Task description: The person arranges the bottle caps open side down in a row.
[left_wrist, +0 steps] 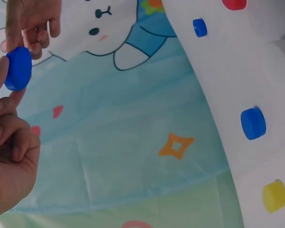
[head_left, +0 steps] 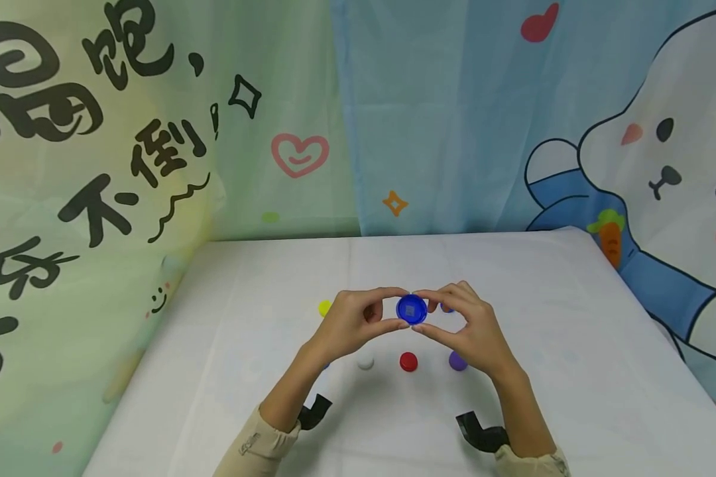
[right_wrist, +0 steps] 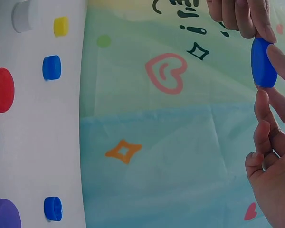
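A round blue bottle cap [head_left: 412,309] is held up above the table, its flat face with a raised rim turned toward the head camera. My left hand [head_left: 352,321] pinches its left edge between thumb and index finger. On the opposite edge, the thumb and index finger of my right hand [head_left: 468,324] pinch it too. Both wrist views show the cap edge-on, as a blue cap [left_wrist: 19,69] in the left one and a blue cap [right_wrist: 263,63] in the right one.
Loose caps lie on the white-covered table [head_left: 262,278]: yellow [head_left: 324,307], white [head_left: 365,362], red [head_left: 408,362] and purple [head_left: 457,361]. Smaller blue caps, one a blue cap [right_wrist: 52,67], lie farther back, partly hidden from the head view. A printed curtain [head_left: 406,119] hangs behind.
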Tool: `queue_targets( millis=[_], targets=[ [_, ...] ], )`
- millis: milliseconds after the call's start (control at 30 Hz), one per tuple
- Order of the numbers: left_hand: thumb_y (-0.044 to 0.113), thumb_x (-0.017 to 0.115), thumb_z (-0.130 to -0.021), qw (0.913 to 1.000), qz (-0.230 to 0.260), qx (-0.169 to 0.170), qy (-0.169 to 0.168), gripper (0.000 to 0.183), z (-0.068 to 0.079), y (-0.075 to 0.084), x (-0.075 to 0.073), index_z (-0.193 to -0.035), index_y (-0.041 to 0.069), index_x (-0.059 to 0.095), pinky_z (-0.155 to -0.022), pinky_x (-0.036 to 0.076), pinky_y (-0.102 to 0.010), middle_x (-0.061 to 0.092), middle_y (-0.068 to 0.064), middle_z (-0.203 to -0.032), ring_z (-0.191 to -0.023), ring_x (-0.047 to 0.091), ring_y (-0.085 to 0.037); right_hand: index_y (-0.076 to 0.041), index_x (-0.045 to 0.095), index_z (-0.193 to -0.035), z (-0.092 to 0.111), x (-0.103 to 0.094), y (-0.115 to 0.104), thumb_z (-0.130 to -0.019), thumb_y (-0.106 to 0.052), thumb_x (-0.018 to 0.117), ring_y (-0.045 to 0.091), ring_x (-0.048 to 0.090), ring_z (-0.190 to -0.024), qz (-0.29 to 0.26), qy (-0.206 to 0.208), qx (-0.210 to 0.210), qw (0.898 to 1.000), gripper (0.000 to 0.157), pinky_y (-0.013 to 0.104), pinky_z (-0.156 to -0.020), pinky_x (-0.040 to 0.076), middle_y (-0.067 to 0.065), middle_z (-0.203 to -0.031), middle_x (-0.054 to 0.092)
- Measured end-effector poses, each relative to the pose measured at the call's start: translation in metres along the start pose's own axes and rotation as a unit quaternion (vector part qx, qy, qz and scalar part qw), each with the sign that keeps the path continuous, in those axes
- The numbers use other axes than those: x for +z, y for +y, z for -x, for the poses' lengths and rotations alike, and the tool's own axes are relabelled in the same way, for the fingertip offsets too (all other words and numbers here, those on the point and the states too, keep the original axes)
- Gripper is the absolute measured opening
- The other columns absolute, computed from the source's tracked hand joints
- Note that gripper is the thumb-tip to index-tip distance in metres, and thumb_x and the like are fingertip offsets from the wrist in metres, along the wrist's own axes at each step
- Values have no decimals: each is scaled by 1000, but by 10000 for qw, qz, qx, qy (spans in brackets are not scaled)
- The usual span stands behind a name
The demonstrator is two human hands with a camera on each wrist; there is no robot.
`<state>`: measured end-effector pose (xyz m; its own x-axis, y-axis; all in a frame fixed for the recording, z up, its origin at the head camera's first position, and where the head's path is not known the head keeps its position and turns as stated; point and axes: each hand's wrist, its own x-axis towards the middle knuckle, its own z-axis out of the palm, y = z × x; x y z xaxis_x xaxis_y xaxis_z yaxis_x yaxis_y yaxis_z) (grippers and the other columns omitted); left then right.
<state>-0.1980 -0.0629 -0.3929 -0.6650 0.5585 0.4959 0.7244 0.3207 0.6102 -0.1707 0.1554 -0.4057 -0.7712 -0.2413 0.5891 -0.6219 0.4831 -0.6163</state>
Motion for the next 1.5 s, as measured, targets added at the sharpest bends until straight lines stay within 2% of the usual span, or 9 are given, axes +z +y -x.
queue_targets(
  millis=[133,233,467,633,833,933,1033,1267,1500],
  targets=[
    [22,75,-78,9989,330,-330,35,38,2,1,2,-112,9,65,-45,32,-19,40,8,-56,-50,37,-5,-14,69,-106,1,0,1,-66,-14,84,15,46,-82,83,-15,-6,10000,43,26,-66,40,-11,-83,55],
    [25,73,-80,9897,877,-1134,-37,35,3,1,3,-112,13,66,-45,30,-21,42,4,-58,-51,38,-8,-15,69,-107,2,1,3,-67,-16,83,13,45,-84,127,-86,-9,9999,43,26,-67,40,-12,-83,55],
    [30,70,-83,9308,2133,-2953,-292,25,3,1,6,-98,10,72,-50,27,-25,42,0,-58,-56,37,-12,-16,69,-107,4,3,3,-67,-18,84,11,44,-82,205,-119,81,9997,43,28,-66,40,-12,-82,56],
    [28,70,-83,9103,2397,-3361,-299,24,3,-2,10,-93,6,73,-57,29,-28,46,0,-60,-64,39,-13,-15,69,-107,5,5,5,-65,-17,85,10,44,-82,215,-116,144,9996,44,28,-65,41,-13,-82,56],
    [29,71,-82,9074,2369,-3463,-242,24,5,-7,15,-92,7,73,-59,30,-28,45,0,-60,-65,40,-14,-16,68,-109,7,8,7,-65,-18,85,9,44,-84,217,-214,309,9991,46,30,-66,41,-12,-85,58],
    [30,71,-82,9130,2293,-3371,-168,24,7,-9,16,-91,9,73,-57,30,-28,44,0,-59,-63,39,-12,-16,65,-114,9,9,8,-67,-21,84,11,44,-85,219,-349,498,9979,51,33,-67,41,-10,-87,58],
    [31,72,-81,9323,1949,-3048,-4,23,9,-9,18,-91,11,74,-51,28,-25,42,1,-56,-58,39,-11,-16,62,-119,10,10,10,-71,-26,81,12,44,-86,260,-516,806,9951,52,34,-67,41,-7,-89,58],
    [28,73,-80,9872,587,-1362,580,22,12,-9,19,-95,11,73,-42,26,-21,40,7,-51,-48,36,-5,-8,69,-105,12,11,15,-88,-24,64,13,45,-83,-212,-735,1545,9850,23,35,-68,38,-3,-89,61],
    [17,75,-78,9955,-522,413,669,24,13,-11,15,-101,11,72,-45,27,-13,48,9,-58,-50,33,-1,-7,69,-99,13,11,20,-94,-17,53,15,47,-84,-1100,-921,1598,9767,19,32,-69,39,3,-90,62]
  ],
)
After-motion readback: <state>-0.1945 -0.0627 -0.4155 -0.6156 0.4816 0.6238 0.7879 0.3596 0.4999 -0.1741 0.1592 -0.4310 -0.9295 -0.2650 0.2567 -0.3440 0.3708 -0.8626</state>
